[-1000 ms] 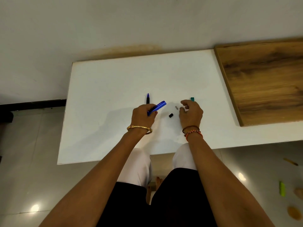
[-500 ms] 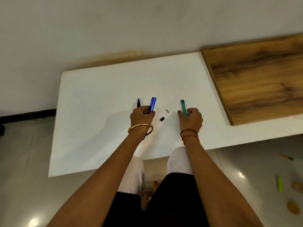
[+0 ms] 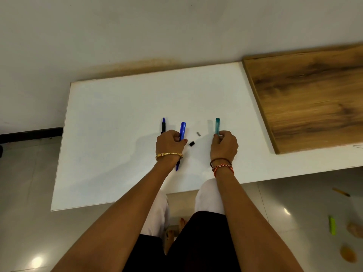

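My left hand [image 3: 170,143] is curled round a blue pen barrel [image 3: 182,130] that stands roughly along the white table [image 3: 117,134], its lower tip showing below my wrist. A black pen piece with a blue tip [image 3: 163,125] lies just left of that hand. My right hand [image 3: 224,145] pinches a teal tube [image 3: 217,126] that points away from me. Between my hands lie a small black cap [image 3: 192,143] and a tiny grey piece [image 3: 198,133], both loose on the table.
A brown wooden board [image 3: 306,95] lies on the table's right end. A white wall rises behind the table. On the tiled floor at the right lie a green marker [image 3: 332,225], a yellow pencil [image 3: 340,192] and orange blurs.
My left hand turned the blue barrel from slanting right to pointing away from me. My right hand took up the teal tube. The view shifted a little.
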